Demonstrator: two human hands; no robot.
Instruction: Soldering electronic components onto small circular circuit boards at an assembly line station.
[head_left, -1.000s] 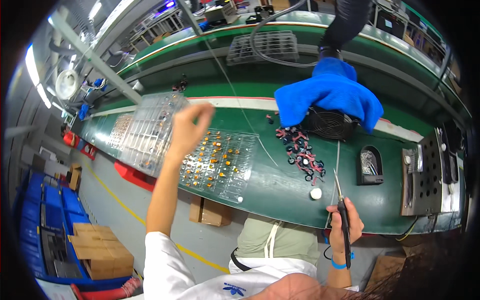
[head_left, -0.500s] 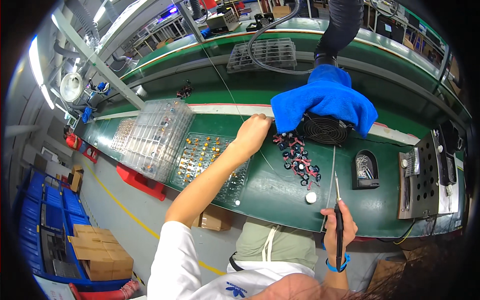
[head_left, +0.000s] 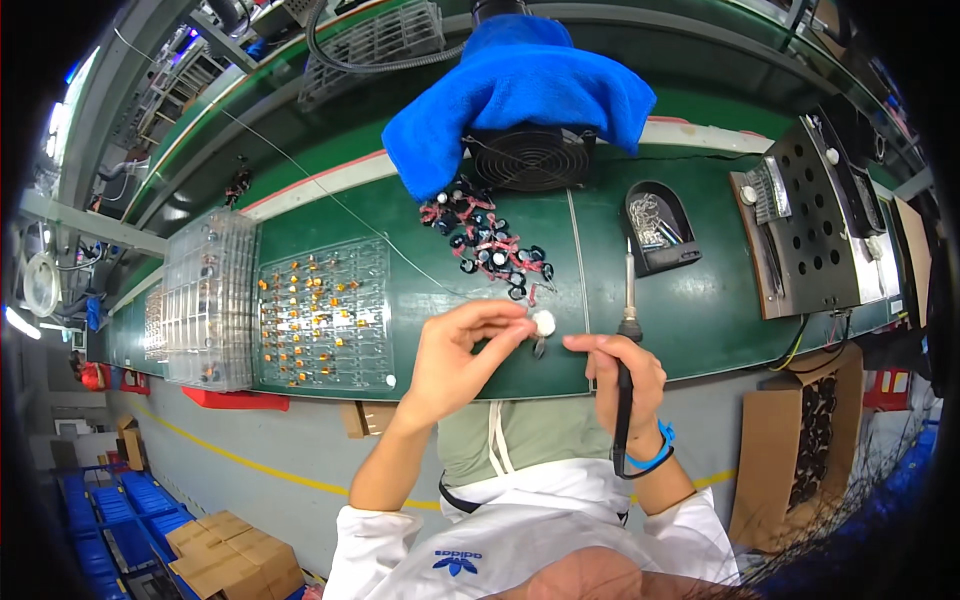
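Note:
My left hand (head_left: 462,352) is closed in a pinch beside a white ball-shaped pad (head_left: 544,322) on the green bench. At its fingertips shows a small dark round part (head_left: 540,349); its details are too small to read. My right hand (head_left: 628,375) grips a soldering iron (head_left: 624,400) by its black handle, the metal tip pointing up and away from me. The right index finger stretches left toward the dark part. Beyond both hands lies a loose pile of small round black parts with red wires (head_left: 490,245).
A clear tray of orange-topped parts (head_left: 325,310) and stacked clear trays (head_left: 210,305) stand left. A fan (head_left: 530,160) under a blue cloth (head_left: 520,85) is at the back. Right are a black bin of metal pieces (head_left: 662,230) and a perforated metal box (head_left: 805,225).
My left hand has come back from beside the fan to the white pad, with the dark part now at its fingertips. My right hand and the iron are closer to it. The view has shifted.

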